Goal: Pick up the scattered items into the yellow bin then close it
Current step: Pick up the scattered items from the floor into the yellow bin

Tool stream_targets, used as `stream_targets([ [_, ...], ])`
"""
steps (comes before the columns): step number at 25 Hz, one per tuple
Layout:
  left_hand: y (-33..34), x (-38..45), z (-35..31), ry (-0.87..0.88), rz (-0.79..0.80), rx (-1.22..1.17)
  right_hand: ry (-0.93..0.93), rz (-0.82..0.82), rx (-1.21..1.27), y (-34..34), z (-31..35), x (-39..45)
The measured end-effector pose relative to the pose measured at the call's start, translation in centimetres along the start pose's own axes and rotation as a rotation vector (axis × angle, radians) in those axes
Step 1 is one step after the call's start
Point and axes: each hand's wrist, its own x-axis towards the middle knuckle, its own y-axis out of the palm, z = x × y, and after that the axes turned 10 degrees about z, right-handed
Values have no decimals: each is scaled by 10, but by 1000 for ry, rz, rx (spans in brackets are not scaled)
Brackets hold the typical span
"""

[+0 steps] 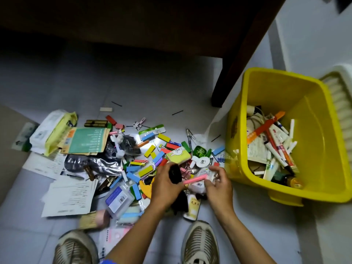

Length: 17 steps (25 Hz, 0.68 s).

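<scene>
A pile of scattered items (pixel 144 159) covers the floor: coloured blocks, pens, clips, papers and packets. The yellow bin (pixel 322 141) stands open to the right, partly filled with pens, markers and papers. My left hand (pixel 165 185) is closed around a black object (pixel 175 175) just above the pile. My right hand (pixel 219 184) is beside it, fingers pinching a pink stick (pixel 195 180) along with a small clear packet. Both hands hover over the pile's near right part, left of the bin.
A dark wooden table leg (pixel 226 80) stands behind the pile, close to the bin. A white ribbed lid or basket (pixel 341 96) lies beyond the bin. A wet-wipes pack (pixel 51 130) and loose sheets (pixel 70 195) lie left. My two shoes (pixel 200 242) are at the bottom.
</scene>
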Motion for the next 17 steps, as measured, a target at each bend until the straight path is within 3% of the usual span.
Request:
stream_targets([
  [2, -19, -9, -15, -84, -52, -373, -101, 35, 92, -9, 17, -18],
  [4, -37, -22, -40, -83, -92, -569, -215, 20, 193, -25, 37, -37],
  [8, -39, -35, -133, 58, -35, -701, -397, -239, 404, -84, 91, -58],
  [12, -2, -43, -241, 194, 183, -679, -408, -457, 513, -159, 127, -57],
  [13, 4, -44, -262, 192, 230, -640, -356, -438, 458, -174, 129, -55],
  [15, 6, -41, -281, 117, 246, -512, -192, -376, 84, -190, 126, -50],
  [17, -6, -36, -263, 71, 186, -435, -203, -404, -161, -182, 116, -54],
])
